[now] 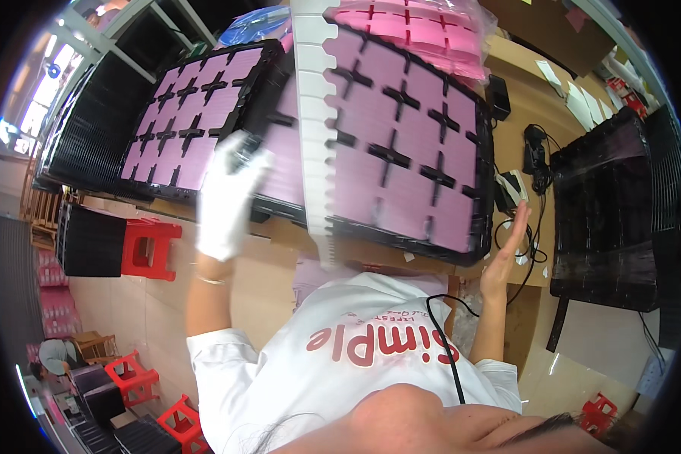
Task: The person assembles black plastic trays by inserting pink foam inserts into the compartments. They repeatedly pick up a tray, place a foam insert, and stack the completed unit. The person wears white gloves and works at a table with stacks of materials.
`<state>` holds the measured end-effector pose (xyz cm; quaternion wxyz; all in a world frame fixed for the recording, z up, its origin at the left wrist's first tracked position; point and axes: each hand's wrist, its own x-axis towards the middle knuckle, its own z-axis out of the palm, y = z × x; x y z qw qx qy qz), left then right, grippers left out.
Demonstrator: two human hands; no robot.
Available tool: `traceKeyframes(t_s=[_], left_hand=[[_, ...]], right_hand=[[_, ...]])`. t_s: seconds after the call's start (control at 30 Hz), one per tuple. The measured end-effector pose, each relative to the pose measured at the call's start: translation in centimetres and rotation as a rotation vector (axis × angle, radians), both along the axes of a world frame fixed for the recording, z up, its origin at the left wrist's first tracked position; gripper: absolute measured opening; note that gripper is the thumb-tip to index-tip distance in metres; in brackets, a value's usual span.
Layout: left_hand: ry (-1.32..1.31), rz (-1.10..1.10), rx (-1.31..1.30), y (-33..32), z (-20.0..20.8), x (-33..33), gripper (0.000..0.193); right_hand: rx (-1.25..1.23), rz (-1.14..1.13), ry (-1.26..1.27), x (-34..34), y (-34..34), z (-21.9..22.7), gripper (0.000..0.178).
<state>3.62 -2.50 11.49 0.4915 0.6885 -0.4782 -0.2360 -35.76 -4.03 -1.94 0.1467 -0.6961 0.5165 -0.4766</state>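
Observation:
My left hand [231,193], in a white glove and blurred, is closed around a small dark piece [244,151] I cannot make out. It hovers where two black trays meet. The larger black tray [484,181] in front of me holds pale purple sheets [363,129] parted by black cross-shaped dividers [390,155]. A long white strip with a notched edge [314,98] crosses the view over this tray. My bare right hand [509,246] is beside the tray's right edge, fingers stretched out, holding nothing.
At left, a similar filled tray [261,57] lies near stacked black trays [91,129]. Pink moulded sheets [431,34] in clear film lie behind. Cables [537,159] trail at right, before more black trays [609,212]. A red stool [150,248] stands at left; a person [57,354] is farther off.

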Motion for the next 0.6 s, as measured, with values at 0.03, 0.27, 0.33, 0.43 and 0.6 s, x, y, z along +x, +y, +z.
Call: traceKeyframes(t_s=[0.03,0.27,0.33,0.43,0.6], left_hand=[[0.092,0.004,-0.158,0.0,1.3,1.7,0.051],[-0.502,0.371,-0.289,3.2,5.0,26.9,0.035],[-0.116,0.444,-0.263,2.9,3.7,32.2,0.033],[0.234,0.513,-0.256,2.6,1.2,36.7,0.04],[-0.709,0.811,0.418,2.6,-0.5,40.7,0.052]], right_hand=[[-0.013,-0.019,0.013,0.0,0.2,0.6,0.085],[0.026,0.055,0.0,1.0,-0.2,0.3,0.078],[0.018,0.053,0.017,1.0,-0.3,-0.1,0.076],[-0.014,0.038,0.053,1.6,-0.6,0.3,0.074],[-0.055,0.052,0.096,2.9,-1.0,1.0,0.072]])
